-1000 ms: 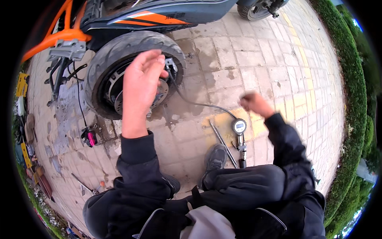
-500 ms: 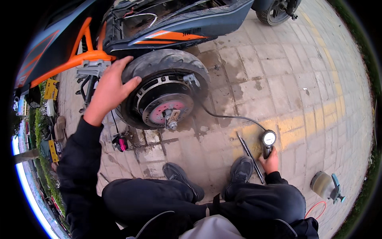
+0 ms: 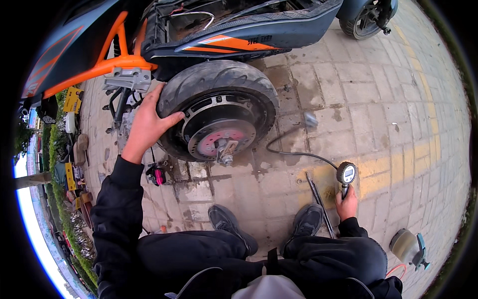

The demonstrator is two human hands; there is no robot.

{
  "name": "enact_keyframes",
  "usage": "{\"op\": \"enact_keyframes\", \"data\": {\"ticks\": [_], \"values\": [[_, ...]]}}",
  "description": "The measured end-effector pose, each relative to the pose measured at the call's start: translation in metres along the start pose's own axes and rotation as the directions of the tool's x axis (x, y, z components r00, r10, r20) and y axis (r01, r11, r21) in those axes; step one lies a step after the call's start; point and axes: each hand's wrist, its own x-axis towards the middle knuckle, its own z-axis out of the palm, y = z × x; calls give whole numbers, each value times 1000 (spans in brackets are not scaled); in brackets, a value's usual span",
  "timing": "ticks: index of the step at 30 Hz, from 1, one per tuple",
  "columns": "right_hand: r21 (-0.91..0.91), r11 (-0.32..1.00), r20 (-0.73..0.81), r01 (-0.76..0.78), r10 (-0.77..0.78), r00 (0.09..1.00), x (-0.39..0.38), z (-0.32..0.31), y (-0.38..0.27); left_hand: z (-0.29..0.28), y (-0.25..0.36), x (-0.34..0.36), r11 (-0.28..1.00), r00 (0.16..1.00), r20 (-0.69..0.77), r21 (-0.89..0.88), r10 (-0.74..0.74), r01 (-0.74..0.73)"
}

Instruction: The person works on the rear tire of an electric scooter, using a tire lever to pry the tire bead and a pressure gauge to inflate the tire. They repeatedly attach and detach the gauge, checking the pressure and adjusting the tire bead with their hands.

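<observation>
A scooter wheel point(image 3: 219, 82) with a black tyre, hub and brake disc stands upright but tilted on the paving before me. My left hand point(image 3: 149, 122) grips its left edge, the fingers along the tread and the thumb on the sidewall. My right hand point(image 3: 347, 204) is closed around the handle of a tyre pressure gauge point(image 3: 346, 172) with a round dial head. From the gauge a black hose point(image 3: 298, 152) curves left. Its metal air chuck point(image 3: 310, 119), blurred by motion, hangs apart from the wheel on its right side.
Behind the wheel stands the dark scooter body point(image 3: 279, 37) with orange trim and frame. Thin metal bars point(image 3: 319, 204) lie beside my right shoe. A spray bottle point(image 3: 404, 246) rests at the lower right. Left of the wheel lies a pink-and-black part point(image 3: 157, 175).
The air chuck has come off the wheel and swung to the right. My left hand has closed onto the tyre's edge. The gauge has turned slightly in my right hand. The whole view has shifted.
</observation>
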Motion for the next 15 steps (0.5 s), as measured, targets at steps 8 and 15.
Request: {"op": "enact_keyframes", "data": {"ticks": [8, 15], "values": [[9, 1000, -29, -22, 23, 999, 0, -14, -13, 1, 50, -4, 918, 929, -180, 298, 322, -260], [-49, 969, 68, -240, 243, 968, 60, -66, -11, 46, 130, -45, 840, 823, 171, -142, 542, -524]]}}
